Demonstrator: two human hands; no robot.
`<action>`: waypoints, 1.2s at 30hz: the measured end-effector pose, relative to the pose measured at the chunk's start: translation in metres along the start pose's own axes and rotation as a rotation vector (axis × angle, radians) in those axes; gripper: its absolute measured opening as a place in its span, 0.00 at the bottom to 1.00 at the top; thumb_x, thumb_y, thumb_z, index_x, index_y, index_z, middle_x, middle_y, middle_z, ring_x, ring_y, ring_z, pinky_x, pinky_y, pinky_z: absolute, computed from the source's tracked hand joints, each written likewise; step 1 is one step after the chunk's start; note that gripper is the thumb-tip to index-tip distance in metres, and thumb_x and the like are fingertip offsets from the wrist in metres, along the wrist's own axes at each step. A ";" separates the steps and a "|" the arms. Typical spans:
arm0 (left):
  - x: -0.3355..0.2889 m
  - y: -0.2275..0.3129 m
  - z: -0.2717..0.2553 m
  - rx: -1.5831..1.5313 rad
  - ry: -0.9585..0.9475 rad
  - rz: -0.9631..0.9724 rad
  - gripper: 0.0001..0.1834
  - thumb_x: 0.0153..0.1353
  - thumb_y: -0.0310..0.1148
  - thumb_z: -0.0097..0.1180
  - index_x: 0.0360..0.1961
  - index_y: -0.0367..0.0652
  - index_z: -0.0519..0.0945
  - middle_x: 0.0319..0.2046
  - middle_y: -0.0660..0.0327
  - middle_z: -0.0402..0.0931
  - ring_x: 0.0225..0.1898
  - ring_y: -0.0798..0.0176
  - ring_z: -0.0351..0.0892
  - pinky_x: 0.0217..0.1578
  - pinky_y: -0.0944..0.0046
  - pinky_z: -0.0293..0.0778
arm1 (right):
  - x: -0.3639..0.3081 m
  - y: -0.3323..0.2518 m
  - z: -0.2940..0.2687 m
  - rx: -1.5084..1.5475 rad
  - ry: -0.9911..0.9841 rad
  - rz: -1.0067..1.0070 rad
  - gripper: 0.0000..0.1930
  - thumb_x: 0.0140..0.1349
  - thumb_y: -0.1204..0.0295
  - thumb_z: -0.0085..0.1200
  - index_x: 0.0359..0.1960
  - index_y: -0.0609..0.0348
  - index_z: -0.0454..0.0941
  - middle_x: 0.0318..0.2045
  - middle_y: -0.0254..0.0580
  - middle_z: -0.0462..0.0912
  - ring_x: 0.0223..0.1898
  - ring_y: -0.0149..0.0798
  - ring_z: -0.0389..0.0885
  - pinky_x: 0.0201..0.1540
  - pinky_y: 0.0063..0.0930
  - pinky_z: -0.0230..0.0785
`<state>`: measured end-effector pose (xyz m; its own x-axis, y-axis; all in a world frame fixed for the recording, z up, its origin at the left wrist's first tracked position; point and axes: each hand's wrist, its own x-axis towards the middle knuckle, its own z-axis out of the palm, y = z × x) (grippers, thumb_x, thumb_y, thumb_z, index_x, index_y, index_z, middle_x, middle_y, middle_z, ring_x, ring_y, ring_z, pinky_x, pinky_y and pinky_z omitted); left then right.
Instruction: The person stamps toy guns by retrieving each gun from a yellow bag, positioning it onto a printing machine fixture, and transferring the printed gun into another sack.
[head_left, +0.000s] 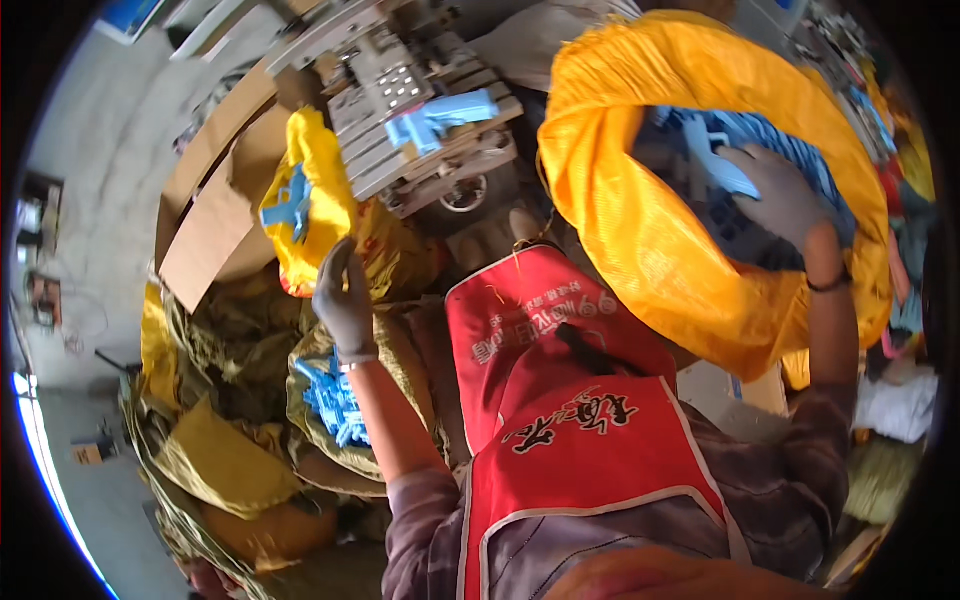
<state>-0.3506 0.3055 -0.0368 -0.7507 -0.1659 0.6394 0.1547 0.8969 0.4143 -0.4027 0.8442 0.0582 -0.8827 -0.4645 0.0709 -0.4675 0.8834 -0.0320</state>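
Fingertips of the gloved right hand overlap a light-blue toy pistol inside the orange woven sack; whether they clamp it, I can't tell from my end. Its long axis slants from upper left down toward the palm. The gloved left hand points upward beside the yellow bag, its grip unclear to me. A second blue pistol lies on the slatted machine bed, barrel rightward.

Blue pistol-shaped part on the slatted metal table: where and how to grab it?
Probably by the straight, thick right end of the blue pistol-shaped part, coming from above on the right. It lies flat on the slatted metal table with nothing over it; the left end branches irregularly.
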 end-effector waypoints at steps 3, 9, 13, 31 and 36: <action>0.042 0.021 0.006 -0.129 -0.017 0.063 0.09 0.61 0.26 0.55 0.42 0.38 0.82 0.41 0.52 0.82 0.43 0.52 0.82 0.46 0.60 0.75 | -0.008 -0.007 -0.032 0.137 0.033 0.083 0.27 0.55 0.74 0.56 0.59 0.59 0.69 0.53 0.54 0.74 0.55 0.53 0.72 0.59 0.35 0.64; 0.112 0.026 0.049 -0.182 -0.093 0.300 0.19 0.56 0.33 0.61 0.49 0.39 0.78 0.42 0.52 0.81 0.47 0.50 0.78 0.48 0.58 0.72 | 0.008 0.000 -0.040 0.663 0.164 0.037 0.24 0.64 0.69 0.51 0.60 0.67 0.66 0.59 0.48 0.72 0.62 0.40 0.68 0.65 0.29 0.55; 0.138 0.040 0.059 -0.375 -0.435 0.124 0.18 0.52 0.28 0.63 0.46 0.40 0.79 0.39 0.53 0.81 0.41 0.53 0.81 0.43 0.60 0.75 | 0.034 -0.010 -0.055 0.754 0.042 -0.066 0.22 0.68 0.67 0.47 0.60 0.68 0.67 0.51 0.44 0.76 0.50 0.34 0.73 0.56 0.25 0.62; 0.003 -0.041 -0.012 -0.005 0.234 -0.332 0.16 0.61 0.30 0.60 0.49 0.37 0.79 0.41 0.57 0.83 0.38 0.65 0.82 0.41 0.66 0.77 | 0.260 -0.146 0.066 0.470 0.244 -0.577 0.25 0.62 0.68 0.55 0.62 0.47 0.67 0.50 0.47 0.74 0.49 0.50 0.76 0.55 0.40 0.68; -0.087 -0.059 -0.038 -0.039 0.266 -0.542 0.14 0.63 0.33 0.57 0.48 0.41 0.80 0.41 0.56 0.83 0.37 0.63 0.83 0.38 0.64 0.77 | 0.250 -0.155 0.049 0.237 0.125 -0.478 0.21 0.63 0.62 0.54 0.58 0.45 0.72 0.50 0.45 0.73 0.52 0.51 0.73 0.55 0.42 0.67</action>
<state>-0.2701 0.2514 -0.0924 -0.5435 -0.6963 0.4688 -0.1772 0.6411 0.7467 -0.5529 0.5882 0.0323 -0.5634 -0.7874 0.2502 -0.8260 0.5307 -0.1900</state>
